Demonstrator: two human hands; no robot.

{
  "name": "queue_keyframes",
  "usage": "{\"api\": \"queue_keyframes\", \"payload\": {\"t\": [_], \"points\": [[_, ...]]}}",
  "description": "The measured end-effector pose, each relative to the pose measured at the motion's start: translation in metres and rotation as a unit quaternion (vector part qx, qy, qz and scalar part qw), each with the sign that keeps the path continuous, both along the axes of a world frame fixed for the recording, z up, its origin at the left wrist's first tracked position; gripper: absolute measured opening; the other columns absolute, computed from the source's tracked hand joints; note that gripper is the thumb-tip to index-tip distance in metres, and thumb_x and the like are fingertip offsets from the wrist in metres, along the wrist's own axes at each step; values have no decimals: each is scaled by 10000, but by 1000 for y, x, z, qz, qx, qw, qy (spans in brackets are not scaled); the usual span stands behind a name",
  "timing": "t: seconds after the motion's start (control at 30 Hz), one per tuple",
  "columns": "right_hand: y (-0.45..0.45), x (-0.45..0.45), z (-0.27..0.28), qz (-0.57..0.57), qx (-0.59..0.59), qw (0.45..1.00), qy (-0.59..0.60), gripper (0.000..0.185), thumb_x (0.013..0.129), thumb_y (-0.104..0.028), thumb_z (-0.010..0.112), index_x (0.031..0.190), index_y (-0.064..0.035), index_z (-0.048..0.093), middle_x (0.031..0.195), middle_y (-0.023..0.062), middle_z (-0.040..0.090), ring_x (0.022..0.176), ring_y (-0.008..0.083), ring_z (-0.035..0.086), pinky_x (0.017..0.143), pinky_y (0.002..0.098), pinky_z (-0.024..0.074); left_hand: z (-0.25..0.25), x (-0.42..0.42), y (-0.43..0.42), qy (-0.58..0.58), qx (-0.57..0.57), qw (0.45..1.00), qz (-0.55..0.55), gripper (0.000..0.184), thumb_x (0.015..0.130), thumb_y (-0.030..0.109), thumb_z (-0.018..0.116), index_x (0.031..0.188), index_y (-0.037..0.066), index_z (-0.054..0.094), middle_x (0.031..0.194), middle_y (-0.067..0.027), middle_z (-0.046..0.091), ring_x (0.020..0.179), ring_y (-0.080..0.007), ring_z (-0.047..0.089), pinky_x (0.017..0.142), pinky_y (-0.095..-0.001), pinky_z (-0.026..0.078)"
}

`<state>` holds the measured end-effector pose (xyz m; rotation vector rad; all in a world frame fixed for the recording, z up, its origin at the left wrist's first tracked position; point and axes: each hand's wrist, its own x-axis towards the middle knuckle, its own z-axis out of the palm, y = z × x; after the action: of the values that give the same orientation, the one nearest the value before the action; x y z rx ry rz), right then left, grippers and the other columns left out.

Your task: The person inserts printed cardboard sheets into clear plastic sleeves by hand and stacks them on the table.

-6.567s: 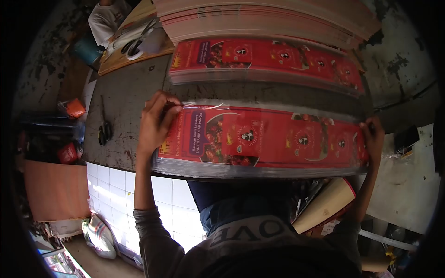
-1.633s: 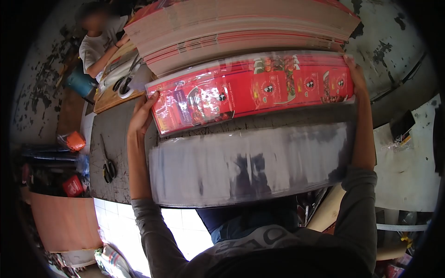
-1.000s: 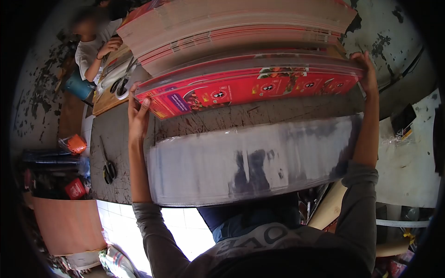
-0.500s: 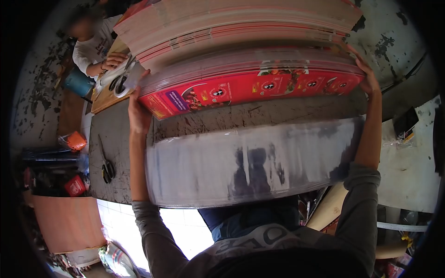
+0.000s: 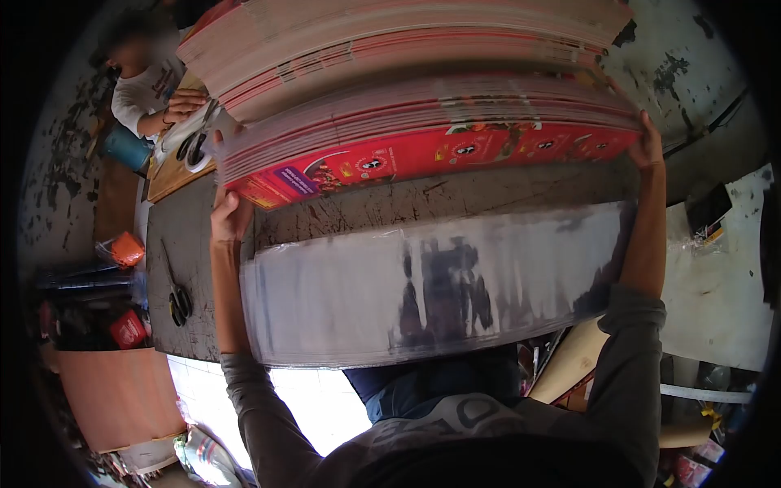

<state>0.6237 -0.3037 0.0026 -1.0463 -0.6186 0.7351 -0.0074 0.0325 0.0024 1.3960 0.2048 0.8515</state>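
Between my two hands is a stack of red printed sheets [image 5: 423, 154], with food pictures and lettering on its front face. My left hand [image 5: 231, 216] closes on the stack's left end, its thumb at the lower front corner. At the opposite end my right hand [image 5: 648, 148] grips the edge, with part of its fingers hidden behind the sheets. Closer to my body, a stack of clear plastic sheets [image 5: 350, 301] lies on the dark worktable [image 5: 342, 215] and reflects the light. Behind the red stack rise taller piles of sheets [image 5: 390, 49], seen edge-on.
Scissors [image 5: 179, 301] lie on the worktable to the left. At the upper left, a person [image 5: 146, 102] sits at a wooden board [image 5: 175, 180] with a roll of tape [image 5: 198, 154]. An orange bundle [image 5: 126, 249] and a brown panel [image 5: 118, 398] are lower left.
The red stack and my left hand have shifted a little left, and my left thumb now shows on the front corner. More sheet edges show along the stack's top. The view has shifted slightly.
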Motion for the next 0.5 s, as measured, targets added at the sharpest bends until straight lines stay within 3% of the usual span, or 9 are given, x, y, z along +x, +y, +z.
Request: {"api": "queue_keyframes", "payload": {"t": [0.03, 0.1, 0.13, 0.27, 0.3, 0.33, 0.4, 0.47, 0.5], "points": [[5, -11, 9, 16, -13, 1000, 6, 634, 864, -431, 530, 1291, 15, 389, 1266, 147, 467, 1162, 254, 453, 1002, 389, 341, 1, 1, -3, 0, 1, 1000, -2, 925, 737, 414, 696, 1424, 127, 147, 1382, -144, 318, 1264, -238, 336, 1047, -401, 256], [22, -39, 27, 29, -24, 999, 17, 600, 874, -408, 528, 1281, 15, 401, 1245, 144, 483, 1144, 250, 466, 993, 383, 349, 5, 3, -10, 121, -3, 989, 85, 771, 755, 264, 714, 1353, 31, 287, 1278, -109, 454, 1175, -216, 440, 1003, -372, 331], [36, -57, 40, -54, -42, 997, 27, 571, 888, -389, 508, 1277, 16, 406, 1229, 145, 490, 1128, 250, 475, 976, 377, 365, 9, 6, -16, 124, -25, 986, 111, 605, 767, 163, 706, 1248, -29, 394, 1175, -102, 535, 1079, -190, 513, 945, -337, 395], [65, -103, 68, -261, -65, 963, 24, 519, 919, -381, 452, 1248, 19, 435, 1154, 140, 532, 1024, 241, 531, 904, 364, 419, 1, 11, -13, 154, 34, 975, 157, 548, 767, 153, 708, 1204, -34, 435, 1124, -116, 557, 1025, -183, 541, 909, -329, 427], [63, -72, 51, -260, -64, 963, 23, 519, 919, -381, 452, 1248, 19, 435, 1154, 140, 532, 1024, 241, 531, 904, 364, 419, -2, 14, -15, 116, 30, 979, 166, 525, 764, 153, 712, 1181, -35, 454, 1099, -116, 566, 999, -177, 550, 891, -325, 437], [57, -13, 19, -297, -25, 949, -100, 545, 890, -445, 469, 1144, 36, 491, 1023, 137, 558, 927, 244, 558, 844, 370, 442, -2, 15, -16, 78, 27, 981, 174, 501, 762, 153, 715, 1159, -36, 474, 1074, -116, 576, 972, -172, 559, 873, -321, 447], [55, 6, 12, -328, 13, 918, -222, 593, 862, -510, 485, 1040, 53, 546, 893, 135, 583, 829, 247, 586, 784, 377, 465, -3, 11, -12, 87, 42, 978, 183, 495, 760, 155, 718, 1149, -36, 480, 1059, -111, 582, 958, -171, 562, 865, -318, 447], [54, -35, 43, -334, 11, 941, -48, 594, 860, -526, 474, 929, 54, 577, 898, 151, 591, 819, 248, 583, 786, 374, 462, -3, 10, -13, 102, 54, 975, 192, 489, 757, 157, 720, 1140, -37, 486, 1045, -106, 587, 944, -171, 566, 858, -315, 447], [52, -12, 27, -334, 10, 941, -47, 594, 860, -526, 474, 929, 54, 577, 898, 151, 591, 819, 248, 583, 786, 374, 462, -1, 10, -13, 98, 68, 976, 183, 485, 756, 152, 721, 1133, -43, 486, 1035, -103, 590, 930, -171, 568, 851, -310, 448]]}}
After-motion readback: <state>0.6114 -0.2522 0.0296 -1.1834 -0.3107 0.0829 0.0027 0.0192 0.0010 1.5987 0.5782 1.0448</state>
